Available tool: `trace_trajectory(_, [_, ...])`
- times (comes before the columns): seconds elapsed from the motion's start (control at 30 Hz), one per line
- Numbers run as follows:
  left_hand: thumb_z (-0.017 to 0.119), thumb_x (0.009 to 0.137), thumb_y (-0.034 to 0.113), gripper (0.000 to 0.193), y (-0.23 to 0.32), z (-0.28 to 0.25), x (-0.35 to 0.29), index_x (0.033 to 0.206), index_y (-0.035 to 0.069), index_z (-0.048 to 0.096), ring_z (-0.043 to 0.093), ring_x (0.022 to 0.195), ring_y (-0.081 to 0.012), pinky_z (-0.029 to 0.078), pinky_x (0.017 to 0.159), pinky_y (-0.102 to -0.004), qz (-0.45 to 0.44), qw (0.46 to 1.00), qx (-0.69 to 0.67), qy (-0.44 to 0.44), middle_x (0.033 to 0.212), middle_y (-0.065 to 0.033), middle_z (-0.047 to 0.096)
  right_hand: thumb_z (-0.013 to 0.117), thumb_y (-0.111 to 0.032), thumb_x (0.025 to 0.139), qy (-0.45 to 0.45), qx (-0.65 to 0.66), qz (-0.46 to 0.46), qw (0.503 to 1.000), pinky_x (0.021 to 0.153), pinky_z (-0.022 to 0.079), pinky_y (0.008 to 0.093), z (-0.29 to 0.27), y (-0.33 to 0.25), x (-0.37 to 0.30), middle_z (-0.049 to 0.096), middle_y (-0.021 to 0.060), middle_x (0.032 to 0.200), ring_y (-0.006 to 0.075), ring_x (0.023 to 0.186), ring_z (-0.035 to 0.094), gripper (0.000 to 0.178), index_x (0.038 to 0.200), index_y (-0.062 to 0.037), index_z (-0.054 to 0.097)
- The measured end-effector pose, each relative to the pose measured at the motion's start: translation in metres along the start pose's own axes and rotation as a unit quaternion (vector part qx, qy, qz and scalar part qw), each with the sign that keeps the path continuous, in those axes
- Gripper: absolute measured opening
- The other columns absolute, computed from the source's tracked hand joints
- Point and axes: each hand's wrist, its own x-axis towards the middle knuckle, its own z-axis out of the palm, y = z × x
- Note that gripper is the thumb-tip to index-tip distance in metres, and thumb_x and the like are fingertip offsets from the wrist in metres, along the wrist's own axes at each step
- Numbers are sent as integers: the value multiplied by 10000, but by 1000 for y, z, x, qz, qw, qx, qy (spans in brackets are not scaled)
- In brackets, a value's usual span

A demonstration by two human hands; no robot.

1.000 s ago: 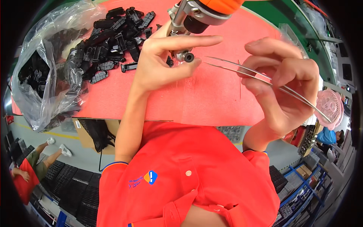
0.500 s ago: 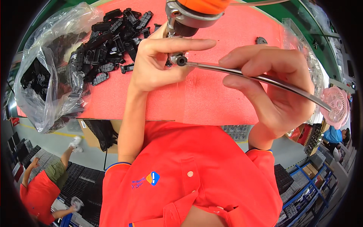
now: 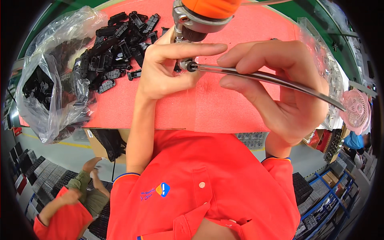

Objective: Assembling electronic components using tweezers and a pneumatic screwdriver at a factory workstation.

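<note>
My right hand (image 3: pixel 298 106) pinches the tweezers (image 3: pixel 276 80), tips at the black socket (image 3: pixel 190 67) below the orange tool (image 3: pixel 212 8). My left hand (image 3: pixel 158 76) spreads thumb and forefinger around it; whether hidden fingers grip, I cannot tell. Caution: tilted tweezers may slip off.

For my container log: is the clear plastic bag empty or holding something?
Not empty: black parts show inside the clear plastic bag. How full it is cannot be told; crumpled plastic obscures the rest.
</note>
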Motion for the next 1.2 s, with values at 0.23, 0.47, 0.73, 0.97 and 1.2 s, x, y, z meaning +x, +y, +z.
trace_trajectory(0.23, [596, 599, -51, 493, -2, 1, -4, 1074, 13, 711, 550, 1145, -266, 428, 948, -358, 24, 998, 53, 37, 1200, -194, 594, 751, 120, 690, 2, -94, -10, 995, 677, 553, 282, 12, -4, 2, 646, 116, 814, 215, 791, 683, 257, 876, 56, 586])
trace_trajectory(0.47, [604, 586, -52, 517, 0, 1, -3, 1084, 34, 712, 560, 1124, -253, 444, 926, -351, 12, 996, 84, 37, 1181, -181, 608, 745, 97, 718, 19, -110, -22, 993, 657, 545, 259, 17, 2, 1, 643, 77, 793, 169, 738, 665, 216, 877, 44, 608])
trace_trajectory(0.73, [597, 597, -59, 513, 3, 5, -2, 1085, 44, 715, 565, 1084, -229, 464, 836, -303, -7, 997, 68, 39, 1184, -166, 600, 730, 127, 715, 27, -122, -16, 992, 664, 544, 260, 19, 3, -3, 638, 76, 792, 159, 721, 652, 215, 875, 55, 607])
trace_trajectory(0.97, [588, 609, -70, 504, 1, 5, 1, 1081, 51, 719, 557, 1081, -214, 461, 805, -287, 12, 997, 59, 41, 1191, -161, 592, 686, 209, 700, 48, -68, -3, 997, 674, 557, 291, 11, -2, -5, 632, 133, 799, 219, 756, 668, 273, 889, 70, 545])
trace_trajectory(1.2, [589, 604, -73, 498, 3, 2, -1, 1068, 47, 724, 552, 1091, -230, 450, 842, -312, 7, 995, 93, 38, 1162, -161, 618, 650, 256, 682, 19, -18, 1, 1000, 687, 567, 314, -5, -3, -6, 622, 191, 786, 273, 775, 674, 334, 909, 68, 493])
